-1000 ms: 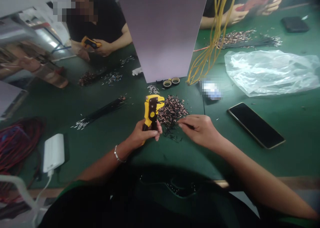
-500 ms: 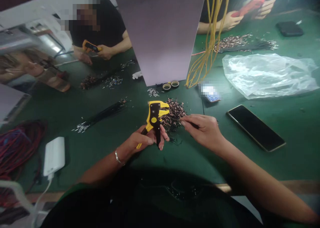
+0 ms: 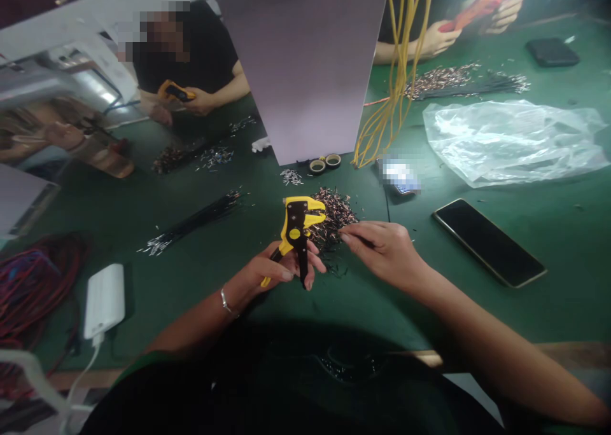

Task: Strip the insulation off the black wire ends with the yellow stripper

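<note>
My left hand (image 3: 281, 266) is wrapped round the handles of a yellow and black wire stripper (image 3: 294, 228), held upright with its jaws pointing right. Behind and beside those jaws lies a heap of short dark wire pieces with coppery ends (image 3: 337, 215). At the heap's right edge, my right hand (image 3: 382, 247) is closed in a pinch, thumb against forefinger. A thin dark wire seems to be between those fingers, mostly hidden by them. The right fingertips are apart from the stripper's jaws.
Left lie a bundle of black wires (image 3: 195, 222), a white power bank (image 3: 105, 300) and coiled red cable (image 3: 33, 289). Two tape rolls (image 3: 325, 163) sit by an upright panel (image 3: 315, 72). Rightward are a phone (image 3: 489, 242) and plastic bag (image 3: 515, 142). Co-workers sit opposite.
The stripper has shifted slightly right and down, and its jaws look a little closer together. My right hand has moved slightly left, still pinched.
</note>
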`<action>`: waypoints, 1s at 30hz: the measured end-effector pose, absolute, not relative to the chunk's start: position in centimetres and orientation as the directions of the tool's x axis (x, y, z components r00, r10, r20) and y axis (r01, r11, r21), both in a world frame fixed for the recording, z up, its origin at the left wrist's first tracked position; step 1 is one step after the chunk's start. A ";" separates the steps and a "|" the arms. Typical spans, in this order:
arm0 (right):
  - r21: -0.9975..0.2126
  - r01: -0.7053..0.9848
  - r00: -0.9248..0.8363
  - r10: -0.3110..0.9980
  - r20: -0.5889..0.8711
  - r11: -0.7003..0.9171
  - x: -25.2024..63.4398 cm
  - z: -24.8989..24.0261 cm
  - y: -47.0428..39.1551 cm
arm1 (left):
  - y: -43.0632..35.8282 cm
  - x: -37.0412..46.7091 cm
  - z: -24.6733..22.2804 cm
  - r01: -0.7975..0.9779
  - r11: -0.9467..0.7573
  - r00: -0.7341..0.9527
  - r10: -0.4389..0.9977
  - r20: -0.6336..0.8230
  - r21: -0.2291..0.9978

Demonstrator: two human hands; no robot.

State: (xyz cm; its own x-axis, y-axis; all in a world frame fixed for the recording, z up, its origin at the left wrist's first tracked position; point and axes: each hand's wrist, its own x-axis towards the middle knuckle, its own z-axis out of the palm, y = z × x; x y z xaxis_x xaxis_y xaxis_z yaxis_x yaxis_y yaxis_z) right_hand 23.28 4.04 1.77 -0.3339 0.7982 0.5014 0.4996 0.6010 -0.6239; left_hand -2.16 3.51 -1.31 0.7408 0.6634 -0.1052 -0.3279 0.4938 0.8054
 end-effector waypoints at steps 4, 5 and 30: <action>-0.617 0.499 -0.365 0.793 0.488 0.609 23.2 1.7 4.1 | 3.5 -2.1 -1.3 -0.333 0.488 0.733 0.672 -0.104 0.807; -0.616 0.504 -0.370 0.795 0.480 0.606 23.2 1.7 4.1 | 3.5 -2.1 -1.3 -0.332 0.486 0.732 0.673 -0.104 0.808; -0.620 0.552 -0.361 0.830 0.425 0.558 21.0 2.1 2.1 | 2.3 -1.4 0.3 -0.183 0.390 0.664 0.726 -0.179 0.902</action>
State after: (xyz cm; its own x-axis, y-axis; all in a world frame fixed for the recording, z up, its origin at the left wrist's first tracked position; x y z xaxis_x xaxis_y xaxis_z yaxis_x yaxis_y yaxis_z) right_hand 20.98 2.14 2.11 -0.3613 0.8300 0.4249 0.5522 0.5577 -0.6198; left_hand -1.43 2.29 0.32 0.6644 0.7256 -0.1793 -0.1828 0.3904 0.9023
